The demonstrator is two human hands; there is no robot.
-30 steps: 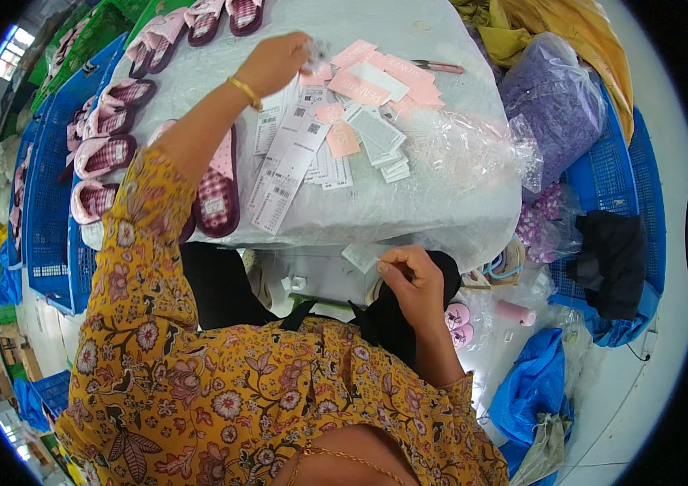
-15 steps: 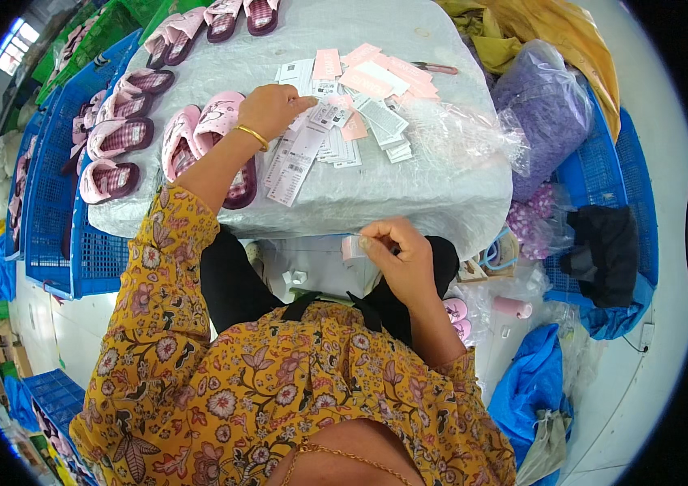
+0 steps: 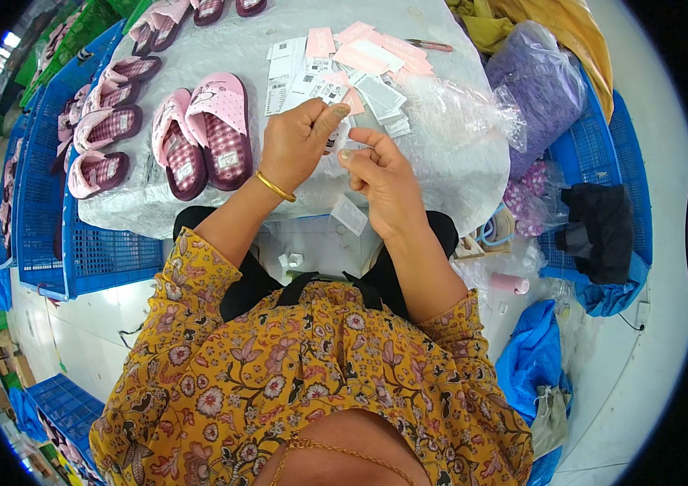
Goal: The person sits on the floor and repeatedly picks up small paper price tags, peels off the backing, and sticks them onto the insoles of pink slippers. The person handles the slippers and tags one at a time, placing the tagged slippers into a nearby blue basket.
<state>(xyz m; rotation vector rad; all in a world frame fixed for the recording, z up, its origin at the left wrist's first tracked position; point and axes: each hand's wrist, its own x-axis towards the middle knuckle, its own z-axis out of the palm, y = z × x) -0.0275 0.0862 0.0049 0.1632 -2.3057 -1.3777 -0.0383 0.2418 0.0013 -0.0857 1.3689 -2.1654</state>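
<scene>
Over the near part of the table, my left hand (image 3: 295,144), with a gold bangle at its wrist, pinches a small white printed tag (image 3: 334,141) mostly hidden by its fingers. Close beside it, my right hand (image 3: 383,174) is closed with thumb and forefinger together; what they grip is too small to make out. A white card tag (image 3: 350,215) hangs tilted beneath the right hand at the table's front edge, and its attachment cannot be seen. Beyond my hands lies a pile of pink cards (image 3: 368,55) and white printed labels (image 3: 283,69).
A pair of pink slippers (image 3: 218,130) with checked insoles sits left of my hands. More slippers (image 3: 101,128) line the table's left side. Crumpled clear plastic (image 3: 457,113) and thread snips (image 3: 429,45) lie to the right. Blue crates (image 3: 109,259) flank the table.
My right hand has risen from below the table edge to meet the left. My left hand has drawn back from the pile with a tag, and a long label strip shifted.
</scene>
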